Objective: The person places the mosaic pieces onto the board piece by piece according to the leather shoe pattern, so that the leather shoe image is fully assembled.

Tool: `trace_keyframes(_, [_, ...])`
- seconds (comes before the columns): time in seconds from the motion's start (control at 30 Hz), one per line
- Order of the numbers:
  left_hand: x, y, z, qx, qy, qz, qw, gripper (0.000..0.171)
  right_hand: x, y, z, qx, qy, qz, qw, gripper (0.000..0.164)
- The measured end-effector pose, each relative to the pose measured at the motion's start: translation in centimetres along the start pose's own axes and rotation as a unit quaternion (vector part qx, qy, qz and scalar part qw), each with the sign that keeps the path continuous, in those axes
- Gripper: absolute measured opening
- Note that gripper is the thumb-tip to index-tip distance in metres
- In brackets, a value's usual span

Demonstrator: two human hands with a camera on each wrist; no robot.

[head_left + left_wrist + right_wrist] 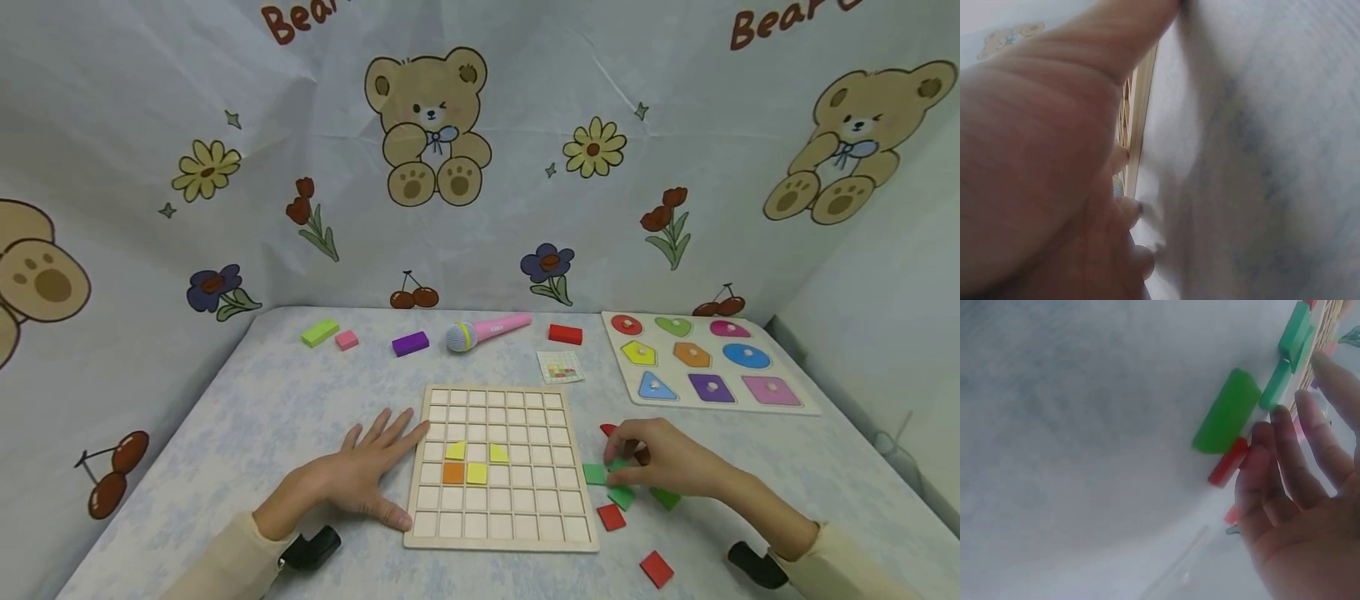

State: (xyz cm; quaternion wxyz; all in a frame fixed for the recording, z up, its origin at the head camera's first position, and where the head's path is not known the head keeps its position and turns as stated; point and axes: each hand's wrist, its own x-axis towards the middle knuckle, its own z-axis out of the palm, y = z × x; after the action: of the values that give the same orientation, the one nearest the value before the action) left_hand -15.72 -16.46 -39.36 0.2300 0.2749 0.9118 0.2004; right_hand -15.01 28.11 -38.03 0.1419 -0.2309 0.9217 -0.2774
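My left hand [356, 475] rests with fingers spread beside the wooden grid board [501, 542]. Its thumb and a fingertip touch the board's left edge; the left wrist view shows mostly palm. On the board lie an orange square tile [453, 473], a yellow square tile [476, 473] and two cut-corner yellow tiles [498, 454]. Right of the board my right hand [671, 458] hovers over loose pieces, thumb and forefinger parted around a green tile. Near it are a green square tile [595, 474], a larger green piece [1229, 412] and a red piece [1229, 462].
Two red tiles [657, 569] lie nearer the front. Behind the board are a pattern card [560, 367], a pink toy microphone [491, 329], and red, purple [410, 344], pink and green blocks. A shape puzzle board [705, 400] lies at back right.
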Motion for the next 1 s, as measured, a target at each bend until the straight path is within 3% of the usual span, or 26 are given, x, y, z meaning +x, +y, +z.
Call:
trace_keyframes(0.27, [0.0, 0.0, -0.1, 0.002, 0.002, -0.002, 1.0000, 0.124, -0.7, 0.6, -0.7, 0.025, -0.031, -0.017, 0.999, 0.018])
trace_keyframes(0.57, [-0.1, 0.0, -0.2, -0.002, 0.001, 0.000, 1.0000, 0.123, 0.2, 0.8, -0.8, -0.038, -0.014, -0.028, 0.999, 0.014])
trace_keyframes(0.83, [-0.1, 0.0, -0.2, 0.002, 0.000, -0.004, 1.0000, 0.123, 2.8, -2.5, 0.1, -0.045, 0.007, -0.040, 0.998, 0.012])
trace_keyframes(1.0, [0.0, -0.1, 0.0, 0.000, -0.002, -0.001, 1.0000, 0.123, 4.7, -4.9, 1.8, -0.037, -0.004, -0.084, 0.996, 0.011])
